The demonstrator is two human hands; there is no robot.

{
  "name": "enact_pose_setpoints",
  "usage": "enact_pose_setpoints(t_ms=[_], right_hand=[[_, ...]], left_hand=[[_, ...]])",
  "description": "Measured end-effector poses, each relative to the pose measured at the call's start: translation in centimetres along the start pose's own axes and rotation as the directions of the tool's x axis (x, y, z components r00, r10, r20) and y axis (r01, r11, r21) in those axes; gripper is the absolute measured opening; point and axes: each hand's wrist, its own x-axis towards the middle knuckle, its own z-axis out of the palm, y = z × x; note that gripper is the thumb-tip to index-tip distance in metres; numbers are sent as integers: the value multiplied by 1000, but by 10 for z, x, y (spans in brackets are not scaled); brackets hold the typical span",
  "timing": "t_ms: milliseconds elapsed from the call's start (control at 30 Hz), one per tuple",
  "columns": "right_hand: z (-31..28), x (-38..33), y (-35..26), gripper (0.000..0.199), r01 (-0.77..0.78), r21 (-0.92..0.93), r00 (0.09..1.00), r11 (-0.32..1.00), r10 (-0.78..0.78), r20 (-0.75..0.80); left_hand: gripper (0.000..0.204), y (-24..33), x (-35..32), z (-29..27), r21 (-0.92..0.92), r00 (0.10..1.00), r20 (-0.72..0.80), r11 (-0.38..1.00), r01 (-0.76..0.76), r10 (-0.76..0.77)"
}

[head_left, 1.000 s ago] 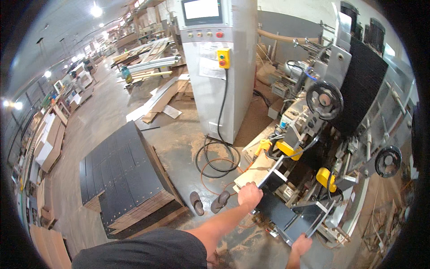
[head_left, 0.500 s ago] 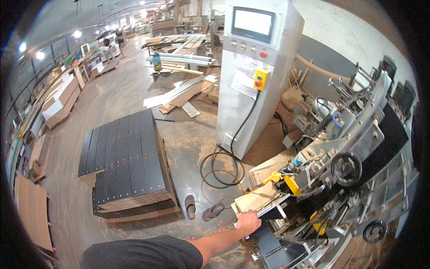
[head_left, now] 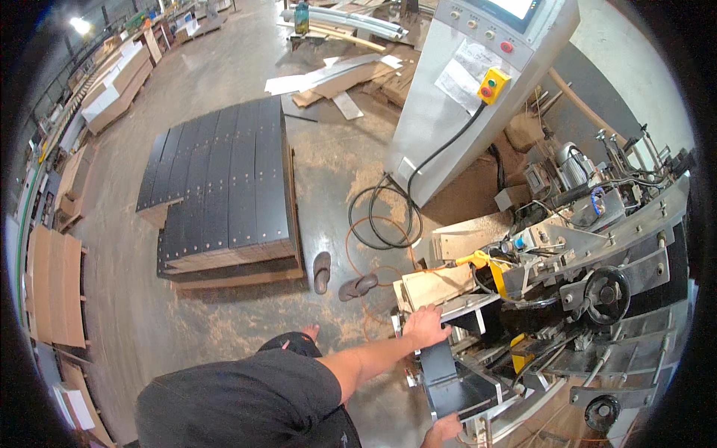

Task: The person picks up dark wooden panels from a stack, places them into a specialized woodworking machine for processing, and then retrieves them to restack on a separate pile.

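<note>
- Gripping dark rectangular board (head_left: 441,373) with left hand (head_left: 424,326) at top, right hand (head_left: 446,429) clasping bottom.
- Resting on grey metal machine (head_left: 597,246); black board stack (head_left: 220,187) waiting.

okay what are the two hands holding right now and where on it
Both hold a dark panel at the machine: left hand on its top edge, right hand at its bottom edge.

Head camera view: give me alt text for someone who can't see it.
A person's left hand grips the near end of a dark panel lying in a woodworking machine, while the right hand touches the panel's lower edge at the frame's bottom. A stack of dark panels and two sandals sit on the concrete floor behind.
</note>
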Motion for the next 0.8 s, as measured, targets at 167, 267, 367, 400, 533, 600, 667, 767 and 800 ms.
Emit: enact_pose_setpoints(t_ms=[167, 267, 367, 400, 533, 600, 667, 767, 800], right_hand=[[14, 11, 14, 47, -4, 20, 1000, 1000, 4, -20], [7, 6, 10, 51, 27, -39, 999, 999, -26, 21], [14, 10, 12, 55, 50, 7, 999, 999, -50, 7], [17, 14, 18, 56, 46, -1, 999, 999, -46, 13], [1, 0, 6, 55, 15, 51, 1000, 999, -15, -7], [4, 1, 8, 53, 20, 101, 998, 995, -14, -55], [14, 15, 17, 52, -25, 164, 997, 986, 35, -63], [28, 20, 28, 49, 58, 189, 998, 980, -54, -30], [27, 17, 32, 48, 87, 202, 996, 975, -81, -38]], left_hand=[[55, -4, -2, -1, -67, 999, -10, 997, -37, 36], [56, -19, -3, 3, -179, 995, -37, 979, -101, 96], [62, -75, -1, 12, -340, 996, -45, 936, -87, 76], [63, -96, -6, 6, -408, 997, 80, 912, 28, 5], [81, -247, -76, -35, -126, 869, 391, 918, 376, -302], [81, -350, -134, -53, 196, 808, 298, 861, 470, -509], [74, -420, -189, -82, 321, 671, 277, 724, 611, -688], [73, -504, -302, -113, 249, 570, 32, 559, 791, -821], [73, -500, -327, -118, 88, 384, -63, 378, 922, -921]])
